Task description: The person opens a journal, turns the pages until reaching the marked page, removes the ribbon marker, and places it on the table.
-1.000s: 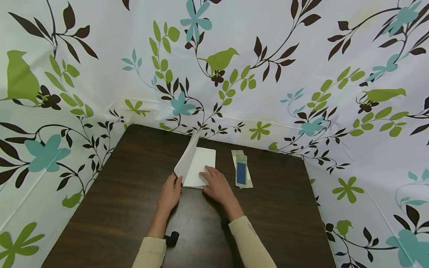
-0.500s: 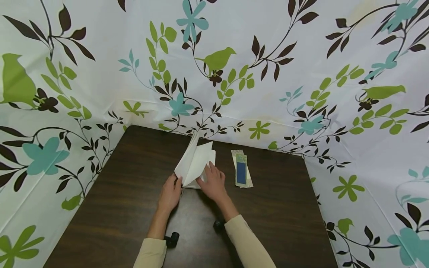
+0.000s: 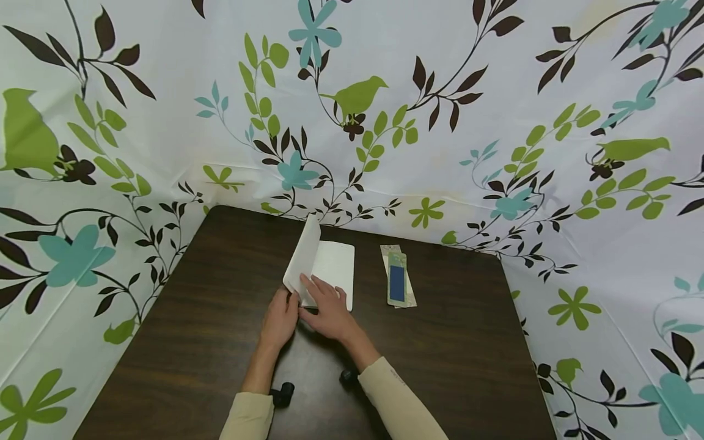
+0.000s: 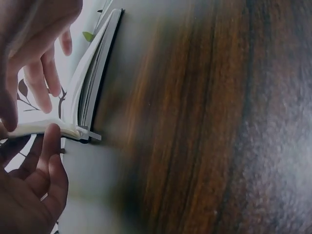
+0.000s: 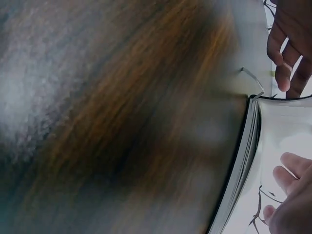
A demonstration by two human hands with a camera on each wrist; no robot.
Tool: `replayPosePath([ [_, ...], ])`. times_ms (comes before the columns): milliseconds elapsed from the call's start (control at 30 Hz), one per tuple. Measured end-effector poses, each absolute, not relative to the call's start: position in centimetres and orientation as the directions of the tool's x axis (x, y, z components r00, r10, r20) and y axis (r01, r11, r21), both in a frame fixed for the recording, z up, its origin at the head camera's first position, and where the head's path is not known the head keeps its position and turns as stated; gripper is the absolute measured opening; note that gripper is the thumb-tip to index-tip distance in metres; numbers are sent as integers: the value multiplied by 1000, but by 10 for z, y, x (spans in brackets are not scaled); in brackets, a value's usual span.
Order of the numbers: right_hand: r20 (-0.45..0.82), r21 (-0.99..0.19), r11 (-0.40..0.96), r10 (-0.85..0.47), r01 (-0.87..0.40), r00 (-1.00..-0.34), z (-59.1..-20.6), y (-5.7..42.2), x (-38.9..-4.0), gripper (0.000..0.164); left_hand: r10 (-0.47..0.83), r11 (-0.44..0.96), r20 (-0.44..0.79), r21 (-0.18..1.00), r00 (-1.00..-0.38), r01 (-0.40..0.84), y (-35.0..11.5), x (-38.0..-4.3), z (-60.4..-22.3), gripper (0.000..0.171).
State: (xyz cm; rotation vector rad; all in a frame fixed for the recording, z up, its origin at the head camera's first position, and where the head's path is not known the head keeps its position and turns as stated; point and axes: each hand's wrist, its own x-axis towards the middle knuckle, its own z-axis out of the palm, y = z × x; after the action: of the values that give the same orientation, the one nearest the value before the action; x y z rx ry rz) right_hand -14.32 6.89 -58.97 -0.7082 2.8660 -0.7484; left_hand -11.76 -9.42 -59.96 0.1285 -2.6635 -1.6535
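A notebook (image 3: 340, 263) with blank white pages lies open on the table. Its left cover and a stack of pages stand tilted up. My left hand (image 3: 279, 321) holds that raised side at the near corner, thumb on the page side, fingers behind the cover, as the left wrist view shows. My right hand (image 3: 332, 310) is over the near part of the pages by the spine, fingers extended; whether they touch the paper cannot be told. A thin ribbon (image 5: 254, 82) sticks out at the spine's near end. The right wrist view shows the page block's edge (image 5: 243, 156).
To the right of the notebook lies a green card with a blue panel (image 3: 396, 284) over a pale patterned strip (image 3: 411, 299). The dark wooden table (image 3: 467, 342) ends at a cloth (image 3: 352, 165) printed with leaves and birds.
Half a second ago a page stood partly lifted by my right hand; it now leans with the raised left stack. My right hand has moved left toward the spine; my left stays put.
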Motion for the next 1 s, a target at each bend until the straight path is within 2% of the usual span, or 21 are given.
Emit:
replayPosePath([
  [133, 4, -508, 755, -478, -414, -878, -591, 70, -142, 74, -66, 442, -74, 892, -995, -95, -95, -118, -600, 61],
  [267, 1, -501, 756, -487, -421, -874, -594, 75, -144, 74, -92, 462, -28, 884, -995, -67, -94, -119, -601, 48],
  [400, -4, -429, 803, -460, -414, -888, -600, 88, -148, 74, -108, 494, 20, 869, -994, -36, -92, -121, -601, 34],
  [767, -146, -291, 891, -403, -350, -903, -598, 126, -166, 65, -134, 481, 53, 877, -990, -18, -91, -121, -604, 29],
  [1000, -166, -326, 874, -428, -360, -888, -594, 134, -170, 57, -125, 469, 31, 882, -992, -31, -91, -120, -603, 27],
])
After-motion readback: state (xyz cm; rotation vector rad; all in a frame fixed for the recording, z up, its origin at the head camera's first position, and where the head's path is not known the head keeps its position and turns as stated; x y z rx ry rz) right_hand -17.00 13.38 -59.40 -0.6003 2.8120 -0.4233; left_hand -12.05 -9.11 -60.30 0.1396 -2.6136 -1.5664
